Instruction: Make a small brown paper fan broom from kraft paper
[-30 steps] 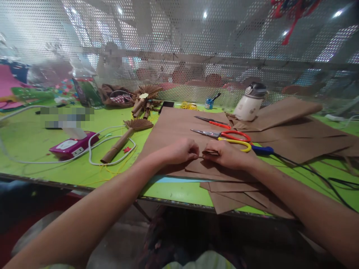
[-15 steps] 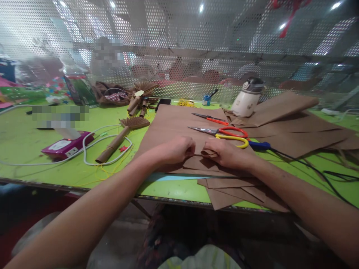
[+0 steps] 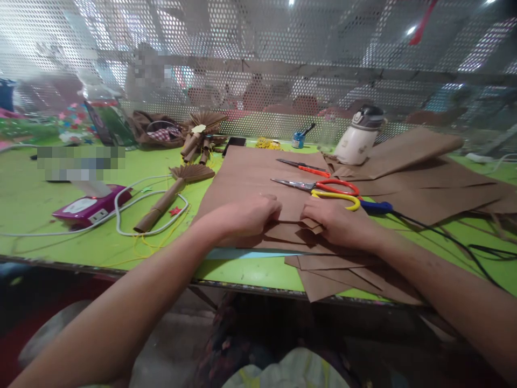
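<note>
Between my hands lies a small piece of brown paper (image 3: 283, 235), over a large brown paper sheet (image 3: 246, 178). My left hand (image 3: 260, 213) is closed at the paper's left part, its fingertips pressed on it. At the right end, my right hand (image 3: 333, 218) grips a narrow fold of the same paper between thumb and fingers. Just beyond that hand lie scissors (image 3: 299, 185) with one red and one yellow handle. Farther back rests an orange-handled cutting tool (image 3: 305, 167). A blue-handled tool (image 3: 375, 206) with a black cord is right of the scissors.
Brown sheets (image 3: 436, 188) are heaped at the right beside a white bottle (image 3: 356, 141). More cut pieces (image 3: 339, 269) overhang the front edge. To the left are a paper fan on a rolled stick (image 3: 161, 207), a white cable (image 3: 117, 213) and a purple power strip (image 3: 91, 207).
My right hand has shifted slightly right, with the fold in its fingers lying lower and flatter. My left hand has stayed nearly in place. The view has tilted a little.
</note>
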Tool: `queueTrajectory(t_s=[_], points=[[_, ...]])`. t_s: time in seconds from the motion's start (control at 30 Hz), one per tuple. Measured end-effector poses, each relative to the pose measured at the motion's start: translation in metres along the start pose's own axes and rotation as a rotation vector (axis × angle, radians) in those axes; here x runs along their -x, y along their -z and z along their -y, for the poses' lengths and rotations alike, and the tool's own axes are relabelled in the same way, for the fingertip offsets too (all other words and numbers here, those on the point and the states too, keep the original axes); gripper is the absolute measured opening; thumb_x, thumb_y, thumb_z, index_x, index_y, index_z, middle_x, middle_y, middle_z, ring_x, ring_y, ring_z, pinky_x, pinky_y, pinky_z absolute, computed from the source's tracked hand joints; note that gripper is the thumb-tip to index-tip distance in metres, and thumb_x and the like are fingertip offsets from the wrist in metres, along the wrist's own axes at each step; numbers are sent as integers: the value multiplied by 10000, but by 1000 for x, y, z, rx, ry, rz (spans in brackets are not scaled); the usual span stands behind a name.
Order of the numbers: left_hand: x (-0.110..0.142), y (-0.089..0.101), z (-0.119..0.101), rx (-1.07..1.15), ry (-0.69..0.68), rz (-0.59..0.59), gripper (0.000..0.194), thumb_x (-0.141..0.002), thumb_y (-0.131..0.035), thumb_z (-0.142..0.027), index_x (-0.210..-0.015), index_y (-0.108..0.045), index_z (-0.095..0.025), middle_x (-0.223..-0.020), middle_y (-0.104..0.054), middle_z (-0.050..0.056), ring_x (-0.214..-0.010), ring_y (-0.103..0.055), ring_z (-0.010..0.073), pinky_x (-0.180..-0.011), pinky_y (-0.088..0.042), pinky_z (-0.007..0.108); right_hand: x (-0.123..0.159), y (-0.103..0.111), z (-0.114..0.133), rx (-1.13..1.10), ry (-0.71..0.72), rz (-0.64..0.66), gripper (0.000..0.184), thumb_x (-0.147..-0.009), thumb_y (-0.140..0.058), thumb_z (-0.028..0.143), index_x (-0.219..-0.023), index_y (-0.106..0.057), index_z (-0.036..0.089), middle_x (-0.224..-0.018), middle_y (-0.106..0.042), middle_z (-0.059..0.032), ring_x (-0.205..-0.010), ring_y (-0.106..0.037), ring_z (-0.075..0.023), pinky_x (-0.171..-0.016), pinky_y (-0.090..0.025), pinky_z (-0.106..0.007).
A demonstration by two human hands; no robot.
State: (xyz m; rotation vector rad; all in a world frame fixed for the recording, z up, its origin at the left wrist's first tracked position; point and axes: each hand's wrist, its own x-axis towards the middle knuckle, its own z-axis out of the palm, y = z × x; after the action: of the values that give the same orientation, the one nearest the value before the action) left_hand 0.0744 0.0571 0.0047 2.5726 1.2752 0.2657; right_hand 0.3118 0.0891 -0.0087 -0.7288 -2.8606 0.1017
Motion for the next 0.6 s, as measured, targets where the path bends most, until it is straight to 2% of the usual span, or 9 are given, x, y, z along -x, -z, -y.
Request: queueTrajectory(t_s=[0.1,0.2,0.33,0.43,0.5,0.6], points=[[0,1,-3,-59,-42,-17,83,-751,-494,-157,-789,-565,-178,-816,-584,49,-663,-494,152,-564,-320,261,2,-1,5,114,47,2,114,-802,-491,64,-821,-560,152,-856,-535,-78,-815,-462,-197,-693,-341,-294],[1,-1,-4,-103,-72,-47,118,-794,-448,-184,-764,-562,-173,-809,-575,51,-659,-496,148,-583,-339,260,3,2,15,269,91,-14,136,-794,-479,34,-790,-552,148,-861,-529,-85,-831,-448,-207,-701,-328,-304],[-2,0,-3,-63,-31,-14,161,-709,-477,-132,-810,-594,-175,-808,-608,41,-703,-524,157,-583,-348,246,1,6,26,419,148,1,159,-850,-452,62,-769,-558,150,-813,-540,-79,-801,-441,-210,-665,-306,-312],[-8,7,-3,70,48,56,230,-656,-492,-119,-833,-631,-165,-791,-633,27,-688,-521,148,-575,-350,234,1,4,27,443,159,3,151,-858,-463,80,-763,-560,146,-801,-548,-81,-792,-441,-212,-666,-313,-317],[-11,11,-5,190,85,68,185,-722,-467,-176,-771,-643,-147,-735,-621,25,-633,-493,130,-567,-342,232,1,2,25,422,143,-47,149,-856,-463,83,-761,-559,146,-808,-547,-82,-788,-442,-208,-668,-324,-314],[-13,15,-7,292,145,22,352,-836,-387,-311,-629,-603,-125,-598,-525,14,-552,-408,108,-544,-306,239,1,-1,20,391,97,-206,163,-874,-449,143,-752,-557,154,-792,-533,-86,-800,-446,-216,-676,-343,-320]])
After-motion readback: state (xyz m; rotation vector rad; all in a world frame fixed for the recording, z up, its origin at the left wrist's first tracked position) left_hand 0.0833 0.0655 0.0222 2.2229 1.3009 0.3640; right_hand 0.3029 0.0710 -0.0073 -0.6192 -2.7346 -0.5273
